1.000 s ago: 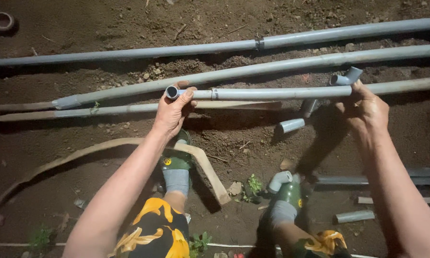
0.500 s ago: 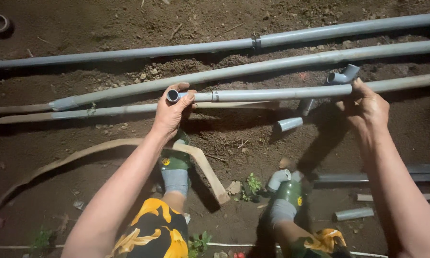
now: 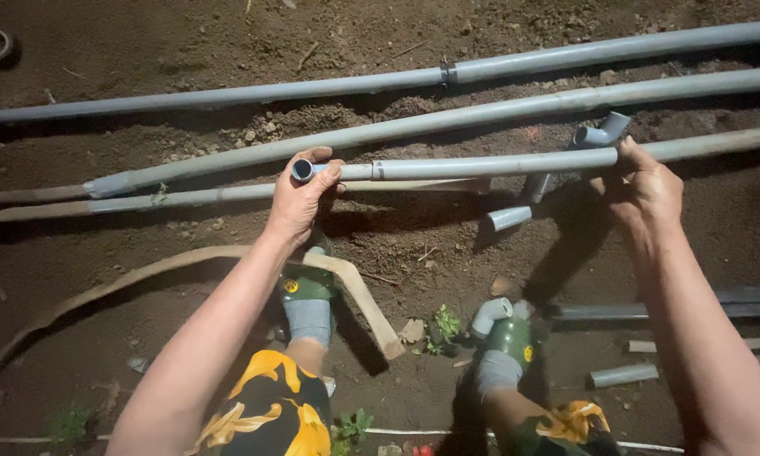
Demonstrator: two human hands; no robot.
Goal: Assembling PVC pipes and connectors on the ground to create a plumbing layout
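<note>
Left hand (image 3: pixel 299 198) grips the pipe (image 3: pixel 481 163) at its open left end; right hand (image 3: pixel 646 192) clasps the right end beside an elbow (image 3: pixel 601 133). Pipe held level above soil (image 3: pixel 228 42), just near of three long pipes (image 3: pixel 515 105).

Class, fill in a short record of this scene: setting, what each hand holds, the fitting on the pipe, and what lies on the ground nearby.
Setting: bare soil at night
Left hand: grips the open end of a grey pipe
Right hand: holds the same pipe's other end
Fitting: grey elbow by the right hand
Ground: long grey pipes, short pipe offcuts
Feet: green clogs
</note>
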